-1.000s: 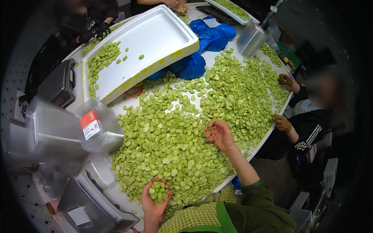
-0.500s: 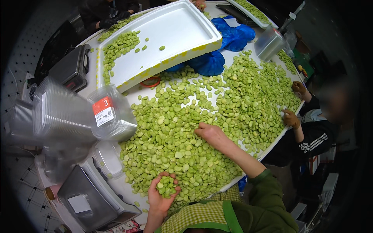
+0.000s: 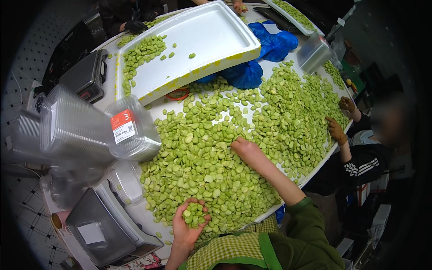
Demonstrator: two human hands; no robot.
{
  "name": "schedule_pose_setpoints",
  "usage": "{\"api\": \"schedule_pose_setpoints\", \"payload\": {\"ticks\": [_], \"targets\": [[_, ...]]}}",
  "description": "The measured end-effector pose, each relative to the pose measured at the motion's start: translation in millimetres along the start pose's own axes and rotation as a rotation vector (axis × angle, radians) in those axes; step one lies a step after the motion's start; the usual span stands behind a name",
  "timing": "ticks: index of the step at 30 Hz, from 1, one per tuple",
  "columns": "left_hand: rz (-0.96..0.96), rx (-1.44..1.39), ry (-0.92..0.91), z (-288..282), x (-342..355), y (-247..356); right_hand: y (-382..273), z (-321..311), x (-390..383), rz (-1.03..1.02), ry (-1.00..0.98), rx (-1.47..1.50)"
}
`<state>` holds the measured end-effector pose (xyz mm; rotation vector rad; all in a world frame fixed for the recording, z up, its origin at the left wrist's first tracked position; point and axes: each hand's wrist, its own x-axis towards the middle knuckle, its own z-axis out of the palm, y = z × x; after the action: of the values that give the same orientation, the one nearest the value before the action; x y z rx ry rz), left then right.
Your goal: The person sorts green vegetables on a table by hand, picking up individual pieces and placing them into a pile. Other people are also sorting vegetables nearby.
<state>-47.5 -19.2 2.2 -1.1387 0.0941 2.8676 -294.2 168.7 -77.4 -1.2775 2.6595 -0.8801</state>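
A broad heap of shelled green broad beans [image 3: 198, 166] covers the near part of the white table. My left hand [image 3: 191, 220], at the heap's near edge, is cupped with the palm up, its fingers curled around a handful of broad beans [image 3: 195, 215]. Farther off and to the right, my right hand [image 3: 249, 150] reaches into the middle of the heap with its back up. Its fingers are bent and pressed together at the beans, and the tips are hidden, so whatever they pinch does not show.
Left stand stacked clear plastic tubs [image 3: 74, 123], a lidded tub [image 3: 126, 128], and a scale [image 3: 101, 227]. A white foam tray [image 3: 202, 40] with some beans lies tilted beyond the heap, beside blue plastic bags [image 3: 270, 42]. At right, a co-worker's gloved hands [image 3: 336, 130] touch another bean pile.
The view has shifted slightly. My right hand has moved a little farther into the heap, while my left stays cupped around its beans. The co-worker's nearer gloved hand has shifted slightly.
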Motion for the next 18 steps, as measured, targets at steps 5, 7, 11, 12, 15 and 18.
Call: {"api": "schedule_pose_setpoints", "payload": {"ticks": [5, 7, 11, 12, 15, 18], "targets": [[0.01, -0.014, -0.023, -5.4, -1.3, 0.2, -11.0, -25.2, 5.8, 0.728, -0.051, 1.192], [0.004, -0.004, -0.023, -6.5, -0.5, -0.3, -10.7, -30.6, 3.9, 0.701, 0.061, 1.567], [-0.001, 0.024, -0.035, -4.6, 0.2, 0.0, -32.9, -27.4, 10.8, 0.577, -0.212, 1.027], [-0.006, 0.025, -0.038, -3.9, 0.3, -0.2, -48.4, -26.5, 12.6, 0.395, -0.202, 0.667], [-0.016, 0.007, -0.03, -2.9, 0.5, -0.8, -30.2, -3.1, 3.4, -0.105, -0.088, 0.034], [-0.013, -0.013, -0.048, -5.5, -0.7, 0.0, -16.5, -12.9, 3.1, 0.085, 0.017, -0.12]]}}
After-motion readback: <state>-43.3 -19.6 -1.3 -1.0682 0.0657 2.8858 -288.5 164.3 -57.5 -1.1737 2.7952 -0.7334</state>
